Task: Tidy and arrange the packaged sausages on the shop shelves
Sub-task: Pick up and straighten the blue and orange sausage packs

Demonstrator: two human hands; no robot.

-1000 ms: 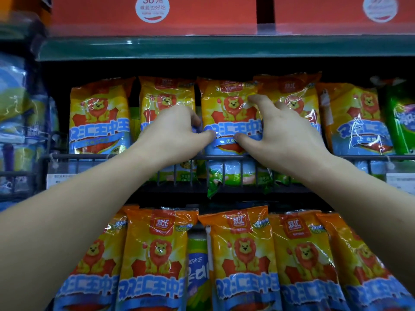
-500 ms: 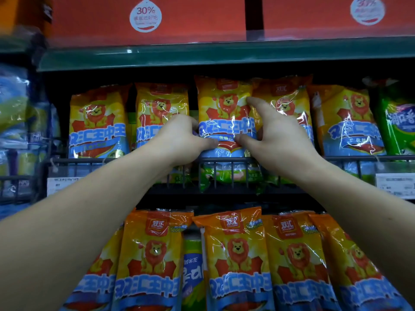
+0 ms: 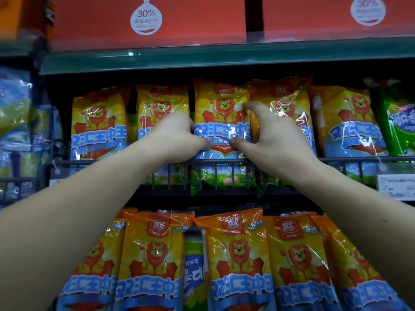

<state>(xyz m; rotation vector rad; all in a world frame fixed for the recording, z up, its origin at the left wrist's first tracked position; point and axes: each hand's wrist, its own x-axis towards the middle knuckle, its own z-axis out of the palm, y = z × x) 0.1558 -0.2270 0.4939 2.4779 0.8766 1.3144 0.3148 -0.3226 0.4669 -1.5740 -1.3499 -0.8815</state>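
Behind the wire rail (image 3: 89, 162) that runs along the front edge of the middle shelf (image 3: 280, 191), a row of yellow sausage packs (image 3: 98, 122) stands upright, and both hands have hold of the centre pack (image 3: 221, 113). The left hand (image 3: 177, 140) has its fingers curled round the pack's left edge and its thumb pressed on the front. The right hand (image 3: 269, 140) pinches the right edge, with the thumb low on the front, the forefinger up the side and the other fingers tucked towards the neighbouring pack (image 3: 285, 113), which touches it on that side. The centre pack's top sits a little higher than those beside it, and its foot is behind the rail, so the step in hand looks like seating and squaring it. To do that well, keep both hands level so the pack does not twist, and grip the sealed edges, since squeezing the middle would crease the film. Then lower it until its foot rests on the shelf behind the rail. Its face should end up flush with the row, lion forward, without overlapping the pack on its right. Draw the right fingers out gently, or that neighbour may tip. The green pack (image 3: 397, 126) near the shelf's right end and the lower row (image 3: 238, 254) look to be separate jobs.
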